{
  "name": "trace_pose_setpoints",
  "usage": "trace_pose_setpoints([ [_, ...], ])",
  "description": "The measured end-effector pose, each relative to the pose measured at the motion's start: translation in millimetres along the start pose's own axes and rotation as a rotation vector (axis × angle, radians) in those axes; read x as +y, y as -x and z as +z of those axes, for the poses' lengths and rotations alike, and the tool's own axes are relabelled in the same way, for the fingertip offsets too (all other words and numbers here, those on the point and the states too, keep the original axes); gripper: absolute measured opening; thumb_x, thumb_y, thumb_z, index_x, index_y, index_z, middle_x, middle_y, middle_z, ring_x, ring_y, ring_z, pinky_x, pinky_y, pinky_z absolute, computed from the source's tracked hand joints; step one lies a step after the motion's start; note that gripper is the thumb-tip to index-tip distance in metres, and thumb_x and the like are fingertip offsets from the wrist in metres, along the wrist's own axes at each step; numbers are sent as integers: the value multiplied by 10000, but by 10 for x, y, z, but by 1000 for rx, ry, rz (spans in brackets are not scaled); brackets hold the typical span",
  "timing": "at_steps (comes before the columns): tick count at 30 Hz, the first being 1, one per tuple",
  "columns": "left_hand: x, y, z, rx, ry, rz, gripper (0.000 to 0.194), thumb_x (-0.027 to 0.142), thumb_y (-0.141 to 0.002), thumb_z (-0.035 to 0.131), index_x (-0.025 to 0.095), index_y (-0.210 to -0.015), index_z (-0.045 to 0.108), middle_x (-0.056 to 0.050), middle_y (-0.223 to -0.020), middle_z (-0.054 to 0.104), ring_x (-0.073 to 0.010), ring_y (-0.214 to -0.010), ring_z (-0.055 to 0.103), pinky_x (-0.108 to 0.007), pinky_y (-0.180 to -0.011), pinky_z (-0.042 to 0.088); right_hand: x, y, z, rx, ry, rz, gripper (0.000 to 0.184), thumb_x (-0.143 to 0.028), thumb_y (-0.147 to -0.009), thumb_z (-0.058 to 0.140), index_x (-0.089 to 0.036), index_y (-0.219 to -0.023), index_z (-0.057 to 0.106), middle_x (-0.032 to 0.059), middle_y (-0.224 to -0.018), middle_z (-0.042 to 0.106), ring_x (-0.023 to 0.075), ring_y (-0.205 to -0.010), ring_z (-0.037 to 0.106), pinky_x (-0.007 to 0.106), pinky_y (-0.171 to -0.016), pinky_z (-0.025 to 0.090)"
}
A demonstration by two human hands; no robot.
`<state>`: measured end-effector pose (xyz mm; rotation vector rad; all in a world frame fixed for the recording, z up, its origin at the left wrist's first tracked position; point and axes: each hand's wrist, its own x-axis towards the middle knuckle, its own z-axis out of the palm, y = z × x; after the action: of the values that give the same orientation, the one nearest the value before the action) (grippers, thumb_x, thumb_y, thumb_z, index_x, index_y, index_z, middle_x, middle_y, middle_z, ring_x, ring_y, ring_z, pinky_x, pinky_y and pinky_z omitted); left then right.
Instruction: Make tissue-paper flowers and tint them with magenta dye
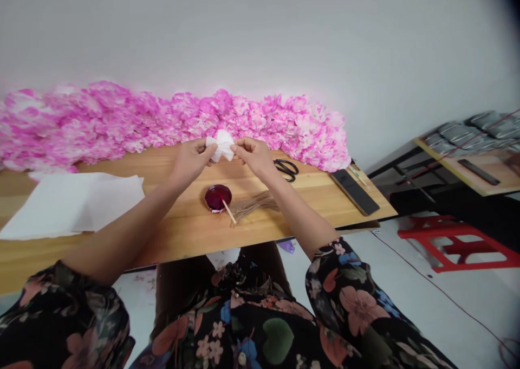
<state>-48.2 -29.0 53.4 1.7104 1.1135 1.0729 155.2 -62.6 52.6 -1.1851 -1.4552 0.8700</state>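
Observation:
Between my two hands is a piece of white tissue paper (222, 144) with ruffled edges, raised above the wooden table. My left hand (194, 156) pinches its left edge, and my right hand (254, 153) pinches the right edge. Below them stands a small dish of dark red liquid (216, 198) with a thin wooden stick (228, 211) leaning out of it. Beside the dish lies a bundle of thin brown strands (255, 204), partly hidden by my right forearm. Black-handled scissors (286, 169) rest just right of my right wrist.
A long heap of pink and white paper flowers (134, 121) lines the wall. White paper sheets (97, 198) lie at left. A dark phone (355, 192) sits near the table's right end. A red plastic stool (459, 241) and another table (487, 174) stand at right.

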Motion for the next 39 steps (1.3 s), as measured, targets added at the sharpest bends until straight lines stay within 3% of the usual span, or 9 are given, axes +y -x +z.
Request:
trace_pose_setpoints([
  [3,-19,-113,14,88,-27,38,86,349,-921,730,269,-930,701,2,-739,717,-197,-668,658,-295,-639,518,92,-75,-28,21,-20,56,196,-382,-889,785,-203,-838,724,-41,-734,647,123,-673,506,264,-631,418],
  [6,20,-124,74,224,-54,139,199,303,-913,773,285,-1094,692,9,-850,726,-184,-746,663,-284,-688,505,190,-121,-38,59,-34,87,177,-338,-884,795,-201,-799,722,-48,-700,650,114,-643,498,258,-617,399],
  [9,71,-65,153,98,-103,173,77,320,-924,754,264,-944,704,-3,-816,725,-192,-749,660,-288,-693,502,280,-108,-10,99,-28,82,184,-354,-873,796,-197,-799,733,-48,-691,654,116,-644,521,259,-618,410],
  [13,45,-40,216,-54,-175,181,138,323,-925,717,267,-804,753,-24,-782,767,-211,-730,661,-314,-701,490,340,6,51,89,16,0,238,-431,-913,763,-196,-898,793,-10,-820,757,137,-746,639,264,-700,512],
  [18,-39,-78,241,-50,-179,160,153,276,-910,712,276,-768,771,-24,-798,793,-223,-753,691,-324,-730,507,348,129,86,39,122,-27,256,-367,-1000,687,-231,-1133,858,42,-1126,871,186,-971,782,328,-889,640],
  [23,-65,-79,275,-58,-120,116,129,257,-917,729,272,-806,792,-24,-862,826,-227,-809,737,-325,-784,550,380,145,100,50,231,-41,285,-364,-1037,701,-260,-1245,866,69,-1306,865,240,-1113,812,390,-980,661],
  [29,-148,-94,313,-36,-50,61,165,255,-918,721,276,-758,752,-19,-776,784,-225,-770,727,-333,-789,576,399,168,108,11,293,-98,332,-349,-1055,660,-255,-1307,854,75,-1275,866,241,-1109,803,370,-948,653],
  [39,-80,-64,328,-46,-37,20,166,202,-886,705,257,-731,728,-12,-776,792,-216,-772,734,-312,-753,589,369,156,47,29,288,-86,267,-295,-1049,653,-271,-1183,883,39,-1164,878,243,-1074,803,411,-993,638],
])
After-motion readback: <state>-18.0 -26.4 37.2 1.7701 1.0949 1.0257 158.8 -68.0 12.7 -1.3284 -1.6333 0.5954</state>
